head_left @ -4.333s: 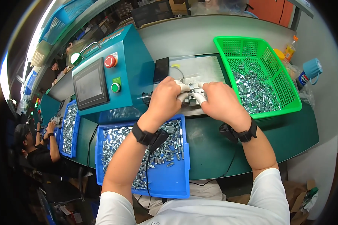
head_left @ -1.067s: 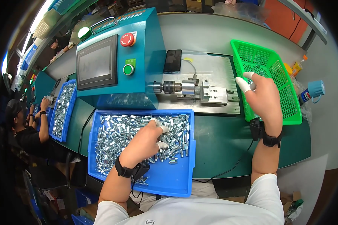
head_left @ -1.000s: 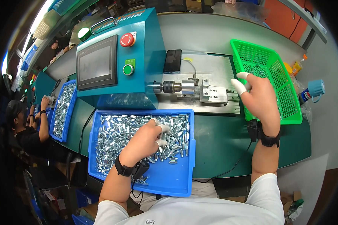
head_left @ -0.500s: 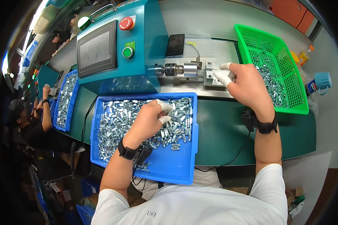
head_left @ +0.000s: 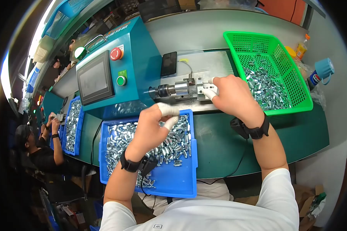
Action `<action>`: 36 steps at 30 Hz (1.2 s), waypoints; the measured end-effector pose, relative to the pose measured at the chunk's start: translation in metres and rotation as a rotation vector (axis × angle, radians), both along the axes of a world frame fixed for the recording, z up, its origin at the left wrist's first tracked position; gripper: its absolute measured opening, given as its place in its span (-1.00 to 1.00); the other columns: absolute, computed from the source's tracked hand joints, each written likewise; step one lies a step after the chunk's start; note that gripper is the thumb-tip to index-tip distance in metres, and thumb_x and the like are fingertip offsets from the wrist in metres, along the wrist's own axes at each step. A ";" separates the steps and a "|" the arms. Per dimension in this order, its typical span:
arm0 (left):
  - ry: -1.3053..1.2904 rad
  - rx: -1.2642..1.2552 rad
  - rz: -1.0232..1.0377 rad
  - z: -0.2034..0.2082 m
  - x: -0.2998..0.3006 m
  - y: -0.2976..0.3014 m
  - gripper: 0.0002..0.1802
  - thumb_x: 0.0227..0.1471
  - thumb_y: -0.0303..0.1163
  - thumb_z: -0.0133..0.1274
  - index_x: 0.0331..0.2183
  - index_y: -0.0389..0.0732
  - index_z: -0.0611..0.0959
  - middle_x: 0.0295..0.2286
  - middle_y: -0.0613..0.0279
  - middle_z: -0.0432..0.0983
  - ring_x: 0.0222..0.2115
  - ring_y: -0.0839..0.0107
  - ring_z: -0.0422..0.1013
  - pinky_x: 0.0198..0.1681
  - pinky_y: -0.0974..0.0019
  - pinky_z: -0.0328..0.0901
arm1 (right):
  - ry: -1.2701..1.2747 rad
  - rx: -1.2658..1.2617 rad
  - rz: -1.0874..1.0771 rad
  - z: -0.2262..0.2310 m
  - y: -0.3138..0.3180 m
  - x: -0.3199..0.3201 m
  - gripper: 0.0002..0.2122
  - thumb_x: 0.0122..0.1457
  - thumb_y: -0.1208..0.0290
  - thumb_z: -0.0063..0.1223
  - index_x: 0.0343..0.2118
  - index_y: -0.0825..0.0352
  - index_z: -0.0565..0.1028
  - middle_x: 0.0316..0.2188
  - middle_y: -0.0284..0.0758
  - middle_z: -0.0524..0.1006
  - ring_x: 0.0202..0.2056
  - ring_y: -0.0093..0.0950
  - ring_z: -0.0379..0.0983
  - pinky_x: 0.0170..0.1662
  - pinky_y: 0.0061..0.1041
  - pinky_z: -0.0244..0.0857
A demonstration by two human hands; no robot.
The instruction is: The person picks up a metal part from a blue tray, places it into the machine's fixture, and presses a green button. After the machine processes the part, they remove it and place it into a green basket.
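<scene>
White covers wrap the thumb and forefinger tips of both my hands. My left hand (head_left: pixel 152 123) is above the far part of a blue tray (head_left: pixel 181 181), which is heaped with small shiny metal fittings (head_left: pixel 167 150). Its fingers are curled, thumb and forefinger tips close together; whatever they pinch cannot be made out. At the metal clamp block (head_left: pixel 201 89) of the machine, my right hand (head_left: pixel 235 96) has thumb and forefinger bent against the block. Its fingertips hide any piece between them. Left of the block, a chuck (head_left: pixel 164 91) and a steel cylinder (head_left: pixel 182 88) lie in line.
The teal machine (head_left: pixel 142 57) carries a screen, a red stop knob and a green button. A phone (head_left: pixel 169 64) lies beside it. At right stands a green basket (head_left: pixel 273 112) of fittings, with a blue cup (head_left: pixel 324 67) beyond. Another person (head_left: pixel 46 144) works at far left.
My left hand has risen from the fittings toward the tray's far edge. My right hand remains at the clamp block. The whole view has shifted slightly.
</scene>
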State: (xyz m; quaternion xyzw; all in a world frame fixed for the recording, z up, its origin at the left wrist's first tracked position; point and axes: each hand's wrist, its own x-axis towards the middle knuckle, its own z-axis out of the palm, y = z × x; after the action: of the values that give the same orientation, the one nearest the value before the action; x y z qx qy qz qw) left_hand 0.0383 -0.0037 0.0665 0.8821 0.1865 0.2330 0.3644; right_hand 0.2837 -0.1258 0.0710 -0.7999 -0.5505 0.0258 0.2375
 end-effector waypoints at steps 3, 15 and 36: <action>0.042 0.126 -0.029 0.014 0.037 0.008 -0.85 0.09 -0.61 0.28 -0.24 -0.30 0.78 -0.33 0.13 0.70 -0.27 0.38 0.63 -0.19 0.36 0.54 | -0.001 -0.014 -0.015 0.001 0.001 -0.001 -0.82 0.04 0.38 0.22 -0.40 0.42 0.63 -0.50 0.02 0.61 -0.38 0.06 0.58 -0.23 0.00 0.46; -0.008 0.494 -0.086 -0.016 0.113 0.047 -0.76 -0.09 -0.62 0.34 -0.29 -0.19 0.83 -0.41 0.05 0.67 -0.32 0.08 0.52 -0.27 0.10 0.44 | 0.061 -0.066 -0.003 0.002 0.003 0.002 -0.83 0.07 0.42 0.17 -0.35 0.40 0.64 -0.44 0.02 0.63 -0.33 0.05 0.59 -0.20 0.01 0.46; 0.161 0.310 -0.141 -0.029 -0.027 -0.015 -0.71 0.00 -0.53 0.34 -0.16 -0.23 0.75 -0.17 0.11 0.63 -0.11 0.04 0.52 0.02 0.08 0.42 | -0.014 0.396 0.236 -0.065 0.034 -0.016 -0.85 -0.20 0.82 -0.01 -0.51 0.49 0.47 -0.46 0.01 0.49 -0.30 0.07 0.45 -0.19 0.00 0.37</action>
State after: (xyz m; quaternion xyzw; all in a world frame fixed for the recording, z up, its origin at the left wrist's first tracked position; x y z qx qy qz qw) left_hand 0.0110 -0.0186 0.0378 0.9544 0.1148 0.1613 0.2233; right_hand 0.2676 -0.0919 0.0063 -0.6679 -0.6361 -0.0608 0.3816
